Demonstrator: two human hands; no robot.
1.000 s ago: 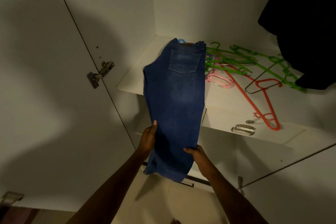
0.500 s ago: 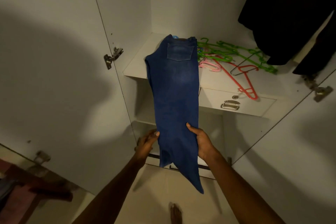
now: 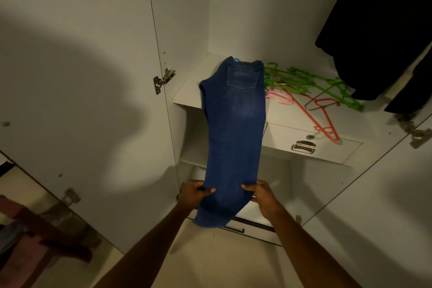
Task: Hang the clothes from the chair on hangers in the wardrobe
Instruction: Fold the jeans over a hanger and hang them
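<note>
1. The lower legs of the jeans [image 3: 235, 128] are being gripped by both hands — the left hand [image 3: 195, 195] on one edge and the right hand [image 3: 261, 194] on the other, thumbs lying on top of the cloth.
2. The jeans are being draped over the front edge of the wardrobe shelf [image 3: 187, 93], waistband lying on it.
3. Just beside the waistband, hangers [image 3: 304, 82] — green, pink, red — are being kept in a loose heap.
4. Farther right, dark clothes [image 3: 378, 30] are hanging.
</note>
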